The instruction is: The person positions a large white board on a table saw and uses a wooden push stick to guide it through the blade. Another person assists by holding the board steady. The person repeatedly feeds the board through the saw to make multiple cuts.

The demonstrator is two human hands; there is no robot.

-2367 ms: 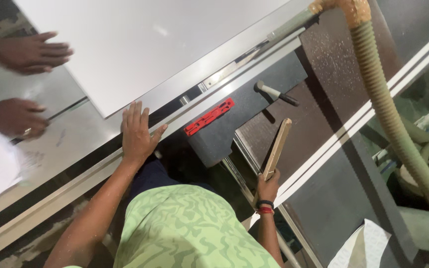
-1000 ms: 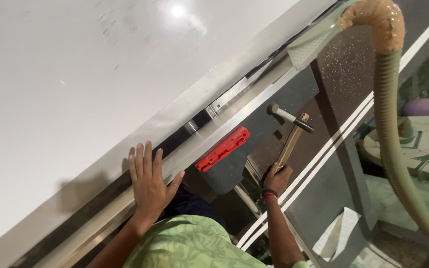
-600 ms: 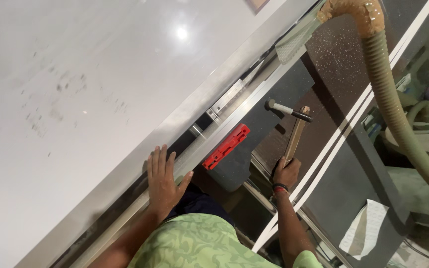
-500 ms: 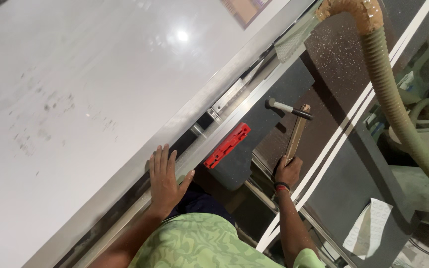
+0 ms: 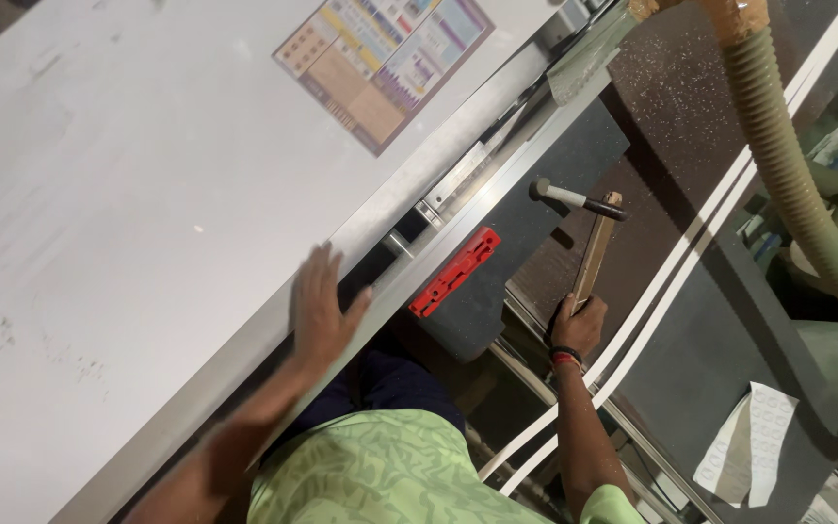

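My left hand [image 5: 322, 306] lies flat, fingers spread, on the near edge of a large white board [image 5: 147, 194] that rests on a machine table. A coloured printed label [image 5: 380, 58] is stuck on the board's far part. My right hand [image 5: 579, 325] grips the wooden handle of a hammer [image 5: 589, 228], held upright over a dark grey machine surface [image 5: 535, 213], with the metal head pointing left. A red plastic piece [image 5: 456, 272] sits on the metal rail [image 5: 438, 209] between the two hands.
A thick ribbed beige hose [image 5: 788, 165] runs down the right side. Brown dusty panel [image 5: 681, 126] and white edge strips [image 5: 691, 243] lie beyond the hammer. A crumpled white paper [image 5: 744, 442] sits at the lower right.
The other person's hands seen first at the left are out of view. The white board has slid along under my left hand, bringing the coloured label into sight. The hammer stays raised in my right hand.
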